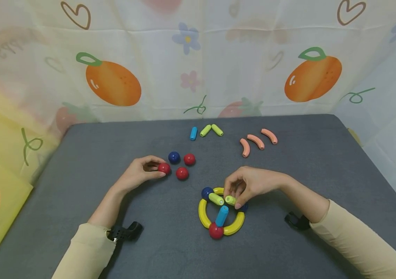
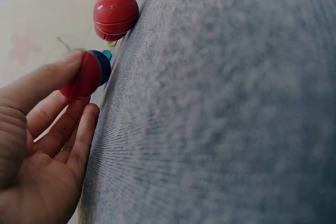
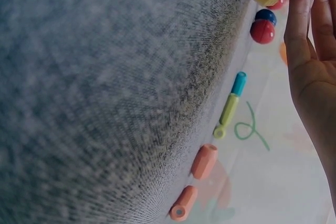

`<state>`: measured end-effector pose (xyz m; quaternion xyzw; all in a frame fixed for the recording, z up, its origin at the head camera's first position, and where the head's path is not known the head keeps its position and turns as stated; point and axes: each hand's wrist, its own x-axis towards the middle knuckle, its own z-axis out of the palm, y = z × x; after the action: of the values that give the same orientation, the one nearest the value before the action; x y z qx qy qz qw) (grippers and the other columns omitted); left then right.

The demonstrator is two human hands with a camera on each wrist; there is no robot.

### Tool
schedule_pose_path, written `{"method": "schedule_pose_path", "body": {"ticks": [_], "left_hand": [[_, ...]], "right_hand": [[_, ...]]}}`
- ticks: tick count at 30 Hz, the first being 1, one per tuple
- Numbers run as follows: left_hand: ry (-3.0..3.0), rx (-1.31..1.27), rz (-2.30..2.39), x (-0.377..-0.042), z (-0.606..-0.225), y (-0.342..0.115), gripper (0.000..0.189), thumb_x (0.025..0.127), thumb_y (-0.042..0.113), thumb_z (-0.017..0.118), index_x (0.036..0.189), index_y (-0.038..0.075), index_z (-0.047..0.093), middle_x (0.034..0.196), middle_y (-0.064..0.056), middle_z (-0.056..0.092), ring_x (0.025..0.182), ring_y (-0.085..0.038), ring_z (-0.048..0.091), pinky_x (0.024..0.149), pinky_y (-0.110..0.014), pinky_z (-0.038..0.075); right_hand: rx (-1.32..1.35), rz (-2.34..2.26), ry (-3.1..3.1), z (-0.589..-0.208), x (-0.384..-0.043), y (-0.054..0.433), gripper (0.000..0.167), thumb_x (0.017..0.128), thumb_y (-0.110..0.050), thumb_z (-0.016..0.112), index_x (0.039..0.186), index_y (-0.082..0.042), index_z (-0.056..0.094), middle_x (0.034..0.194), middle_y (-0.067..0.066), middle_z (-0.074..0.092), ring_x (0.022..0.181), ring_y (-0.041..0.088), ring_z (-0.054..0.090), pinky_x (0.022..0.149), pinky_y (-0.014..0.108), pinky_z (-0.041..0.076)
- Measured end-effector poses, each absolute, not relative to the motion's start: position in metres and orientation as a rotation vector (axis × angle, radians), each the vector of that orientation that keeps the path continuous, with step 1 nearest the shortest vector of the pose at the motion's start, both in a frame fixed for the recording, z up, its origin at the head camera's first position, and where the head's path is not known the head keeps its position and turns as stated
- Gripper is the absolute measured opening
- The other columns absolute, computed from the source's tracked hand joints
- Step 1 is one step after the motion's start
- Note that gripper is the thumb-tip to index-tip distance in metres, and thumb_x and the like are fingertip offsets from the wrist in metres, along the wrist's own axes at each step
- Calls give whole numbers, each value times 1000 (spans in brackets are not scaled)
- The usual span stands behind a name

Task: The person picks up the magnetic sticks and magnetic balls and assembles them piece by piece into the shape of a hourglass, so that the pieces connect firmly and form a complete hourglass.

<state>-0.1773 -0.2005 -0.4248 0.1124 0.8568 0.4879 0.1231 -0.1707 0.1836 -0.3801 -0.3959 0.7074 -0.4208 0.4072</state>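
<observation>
My left hand (image 1: 142, 171) pinches a red ball (image 1: 164, 168) between thumb and fingers, low over the table; the left wrist view also has this held red ball (image 2: 86, 77). With the fingertips of my right hand (image 1: 255, 183) I hold a light green rod (image 1: 230, 200) at a ring of magnetic building pieces. Yellow curved rods (image 1: 234, 226) form that ring, joined by a red ball (image 1: 216, 231), a dark blue ball (image 1: 207, 193) and another dark blue ball (image 1: 243, 208) partly hidden by my right hand. A blue rod (image 1: 222, 216) and another light green rod (image 1: 216, 199) point inward and upward.
Beside my left hand lie a dark blue ball (image 1: 174, 157), a red ball (image 1: 189, 159) and another red ball (image 1: 182, 173). Farther back are a blue rod (image 1: 193, 133), two light green rods (image 1: 206, 130) and three salmon curved rods (image 1: 255, 142). A patterned curtain (image 1: 211, 58) hangs behind the grey table.
</observation>
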Motion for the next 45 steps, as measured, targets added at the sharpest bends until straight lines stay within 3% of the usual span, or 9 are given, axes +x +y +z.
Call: {"method": "schedule_pose_path", "body": {"ticks": [5,10,16,20,28,35,45], "left_hand": [[2471,305,1572,-174,-417,-198,38,85,17,77,118,4,64,110,-5,66,90,-4,66,75,-18,54],[2416,373,1692,-170,-401,-186,37,84,14,77,117,5,63,104,8,67,91,-5,68,77,-18,55],[2386,539,1676,-160,-383,-157,36,83,9,78,116,7,64,110,-1,66,93,-11,67,84,-22,56],[2384,650,1587,-152,-375,-135,36,81,11,80,114,10,65,114,-8,66,95,-18,64,87,-31,57],[2293,841,1541,-135,-364,-98,34,80,12,81,111,12,67,108,-5,67,94,-16,65,87,-43,58],[2301,1025,1418,-122,-360,-74,32,79,17,83,109,16,70,103,3,72,94,-3,66,91,-34,58],[2314,1136,1305,-116,-362,-60,35,79,18,83,111,15,69,104,1,68,96,-5,64,91,-27,57]], "right_hand": [[-990,-1062,1780,-380,-170,183,25,83,-17,79,106,-11,69,100,0,66,83,10,68,76,31,60],[-984,-1062,1782,-379,-170,184,25,83,-16,79,105,-11,69,99,0,65,83,9,68,76,31,60],[-980,-1064,1782,-379,-170,184,26,83,-16,79,105,-10,69,99,0,65,83,9,68,76,31,60],[-981,-1063,1788,-379,-170,185,25,83,-16,79,105,-11,69,99,0,65,82,10,68,75,31,60],[-1002,-1055,1805,-379,-171,183,24,83,-14,79,105,-12,70,96,0,66,80,10,69,75,32,61],[-1014,-1055,1811,-379,-171,184,21,83,-12,79,101,-10,69,91,1,66,77,12,69,72,31,61],[-1053,-1064,1798,-381,-171,184,21,83,-8,77,102,-10,69,96,2,69,79,11,70,72,32,61]]}}
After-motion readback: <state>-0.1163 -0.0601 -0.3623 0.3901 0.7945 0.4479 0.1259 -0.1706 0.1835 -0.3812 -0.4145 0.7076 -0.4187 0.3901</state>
